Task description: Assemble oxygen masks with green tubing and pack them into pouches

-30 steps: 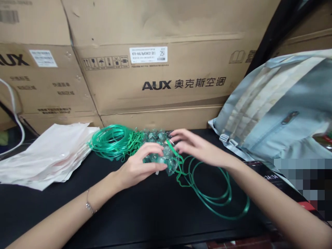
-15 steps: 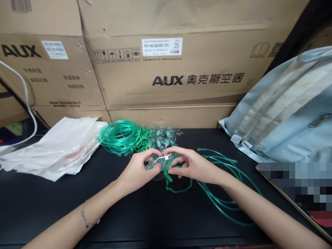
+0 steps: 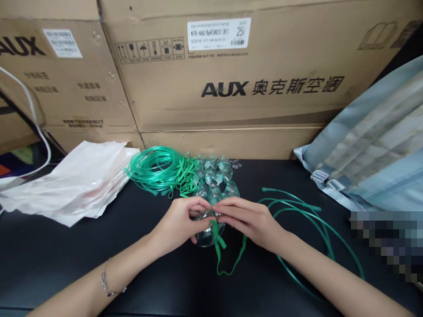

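A clear oxygen mask (image 3: 205, 235) is held low over the black table, between my two hands. My left hand (image 3: 181, 222) is closed around its left side, thumb in front and fingers behind. Fingertips of my right hand (image 3: 249, 220) pinch the mask's upper right edge, touching those of the left. From that edge a green elastic strap (image 3: 220, 259) hangs in a loop toward the tabletop. What lies right under the fingertips is hidden. Just beyond my hands stand several more clear masks (image 3: 211, 176) in rows.
Left of the masks lie a bunch of green straps (image 3: 187, 178) and coiled green tubing (image 3: 153, 167). White bags (image 3: 76, 185) are piled at the left. Loose green tubing (image 3: 325, 233) curves beside my right arm. Cardboard boxes (image 3: 165, 101) stand behind, a light blue backpack (image 3: 373, 145) at the right.
My fingertips have come together at the mask's edge, and the thin silvery strip seen between them is now covered. The strap loop hangs lower. The camera view has shifted slightly.
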Tool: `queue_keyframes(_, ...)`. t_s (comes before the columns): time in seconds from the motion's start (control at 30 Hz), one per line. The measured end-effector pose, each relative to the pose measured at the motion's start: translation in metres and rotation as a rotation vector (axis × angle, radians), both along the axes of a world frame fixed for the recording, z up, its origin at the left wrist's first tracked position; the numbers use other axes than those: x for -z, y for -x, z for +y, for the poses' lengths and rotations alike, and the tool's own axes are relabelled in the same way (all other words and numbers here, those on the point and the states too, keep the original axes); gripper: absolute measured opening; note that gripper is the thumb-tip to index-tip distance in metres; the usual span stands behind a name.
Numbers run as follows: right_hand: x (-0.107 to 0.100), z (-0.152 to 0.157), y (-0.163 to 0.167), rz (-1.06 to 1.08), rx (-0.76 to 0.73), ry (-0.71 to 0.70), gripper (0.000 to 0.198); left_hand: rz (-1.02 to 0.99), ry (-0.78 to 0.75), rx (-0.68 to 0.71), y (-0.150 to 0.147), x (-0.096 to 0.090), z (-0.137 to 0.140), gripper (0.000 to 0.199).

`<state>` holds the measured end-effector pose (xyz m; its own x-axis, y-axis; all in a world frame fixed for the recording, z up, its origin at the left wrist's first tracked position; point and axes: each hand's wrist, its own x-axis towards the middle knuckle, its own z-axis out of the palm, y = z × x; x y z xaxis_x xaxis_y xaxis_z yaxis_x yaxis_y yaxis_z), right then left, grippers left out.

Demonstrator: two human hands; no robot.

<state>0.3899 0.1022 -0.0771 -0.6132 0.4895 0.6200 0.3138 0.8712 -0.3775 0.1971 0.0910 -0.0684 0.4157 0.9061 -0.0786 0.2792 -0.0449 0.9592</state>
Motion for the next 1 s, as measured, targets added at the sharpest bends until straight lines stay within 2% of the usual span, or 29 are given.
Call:
queue_keyframes(0.17,0.001,0.0,0.0,0.004,-0.064,0.01,0.022,0.027,0.058,-0.044,-0.003,-0.001,-0.003,0.019)
queue_keyframes(0.37,-0.004,0.0,-0.002,-0.064,-0.107,0.039,0.023,-0.006,0.224,-0.024,-0.004,-0.008,-0.003,0.011)
queue_keyframes(0.43,-0.005,0.0,-0.003,-0.108,-0.101,-0.038,0.021,-0.023,0.26,-0.029,-0.003,-0.008,-0.001,0.009)
queue_keyframes(0.63,-0.005,-0.003,-0.003,-0.222,0.005,-0.471,0.014,-0.043,0.3,-0.024,-0.007,-0.001,-0.001,0.007)
queue_keyframes(0.7,-0.005,-0.004,-0.004,-0.241,0.017,-0.53,0.014,-0.032,0.31,-0.019,-0.01,0.002,-0.002,0.008)
queue_keyframes(0.77,-0.005,-0.003,-0.005,-0.249,0.016,-0.506,0.015,-0.007,0.281,-0.019,-0.011,0.004,-0.003,0.009)
queue_keyframes(0.93,-0.005,-0.001,-0.007,-0.214,-0.032,-0.218,0.019,-0.003,0.015,0.033,-0.008,0.0,-0.007,0.008)
queue_keyframes(1.0,-0.008,-0.002,-0.007,-0.174,-0.066,-0.114,0.017,-0.014,-0.007,0.066,-0.005,-0.003,-0.007,0.008)
